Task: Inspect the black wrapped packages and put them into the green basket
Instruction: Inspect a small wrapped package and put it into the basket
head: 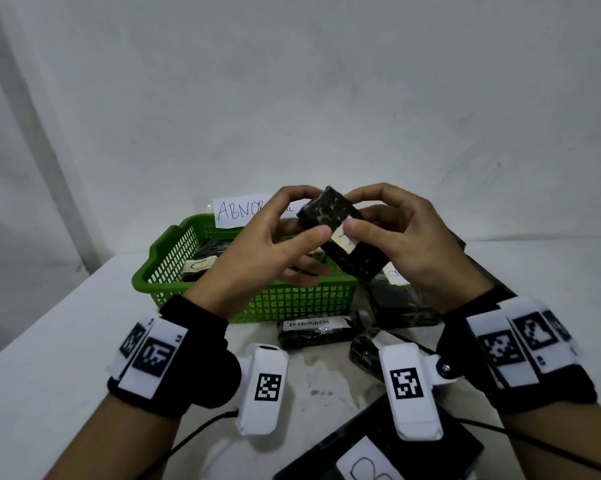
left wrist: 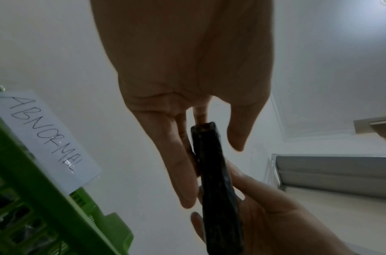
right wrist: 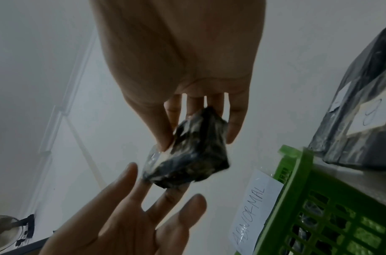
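I hold one black wrapped package (head: 340, 233) with a white label in the air above the green basket (head: 257, 301). My left hand (head: 315, 212) pinches its left end between thumb and fingers. My right hand (head: 352, 210) grips its right side, thumb on the label. In the left wrist view the package (left wrist: 214, 172) shows edge-on between my left fingers (left wrist: 179, 155) and thumb. The right wrist view shows the package (right wrist: 187, 155) in my right fingers (right wrist: 233, 127), with the left hand's fingers (right wrist: 166, 195) under it. Other black packages (head: 202, 258) lie in the basket.
A paper sign reading ABNORMAL (head: 238, 211) stands on the basket's far rim. On the white table (head: 67, 341) in front of the basket lie a package labelled IN PROGRESS (head: 316, 332), a small one (head: 363, 351), a large one (head: 403, 301) and a flat one (head: 378, 452).
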A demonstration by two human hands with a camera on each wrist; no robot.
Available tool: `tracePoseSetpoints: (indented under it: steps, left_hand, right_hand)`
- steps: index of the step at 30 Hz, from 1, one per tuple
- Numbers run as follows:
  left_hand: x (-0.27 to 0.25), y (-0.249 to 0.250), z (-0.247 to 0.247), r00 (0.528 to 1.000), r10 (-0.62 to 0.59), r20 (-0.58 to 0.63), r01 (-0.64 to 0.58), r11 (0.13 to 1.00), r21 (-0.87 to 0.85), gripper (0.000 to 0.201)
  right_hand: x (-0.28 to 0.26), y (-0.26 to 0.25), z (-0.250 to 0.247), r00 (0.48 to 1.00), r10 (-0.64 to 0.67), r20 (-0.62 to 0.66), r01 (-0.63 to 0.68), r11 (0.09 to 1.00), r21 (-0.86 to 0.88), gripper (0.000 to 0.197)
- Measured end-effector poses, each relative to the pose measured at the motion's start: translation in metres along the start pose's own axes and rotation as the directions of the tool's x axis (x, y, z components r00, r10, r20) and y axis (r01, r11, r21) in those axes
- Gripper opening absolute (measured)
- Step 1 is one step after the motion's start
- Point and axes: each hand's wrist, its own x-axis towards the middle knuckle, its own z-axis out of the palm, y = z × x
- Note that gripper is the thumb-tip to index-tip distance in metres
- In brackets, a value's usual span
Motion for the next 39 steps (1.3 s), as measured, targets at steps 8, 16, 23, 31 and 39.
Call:
tracePoseSetpoints:
  steps: [8, 16, 23, 31, 39]
  left_hand:
    - [0.004, -0.005, -0.001, 0.99, 0.019, -0.141, -0.041, 0.987, -0.158, 0.023]
    - [0.01, -0.01, -0.005, 0.956, 0.018, -0.291, -0.09, 0.967, -0.237, 0.012]
    - [0.013, -0.008, -0.036, 0.931, -0.008, -0.365, -0.088, 0.966, -0.245, 0.014]
    - [0.029, -0.004, -0.125, 0.74, 0.002, -0.673, -0.007, 1.0, -0.004, 0.012]
    - [0.048, -0.045, -0.166, 0.621, -0.199, -0.758, 0.176, 0.978, -0.112, 0.007]
  right_hand:
    - [-0.005, -0.006, -0.003, 0.993, -0.038, 0.112, 0.066, 0.965, -0.255, 0.054]
    - [-0.005, -0.01, 0.009, 0.975, -0.211, -0.066, 0.134, 0.804, -0.579, 0.053]
    - [0.013, -0.017, 0.032, 0.974, -0.212, 0.077, 0.212, 0.743, -0.635, 0.057]
    - [0.116, -0.033, 0.087, 0.898, -0.008, 0.439, 0.373, 0.541, -0.754, 0.053]
    - [0.175, 0.028, 0.175, 0.419, 0.413, 0.809, 0.77, 0.31, -0.557, 0.042]
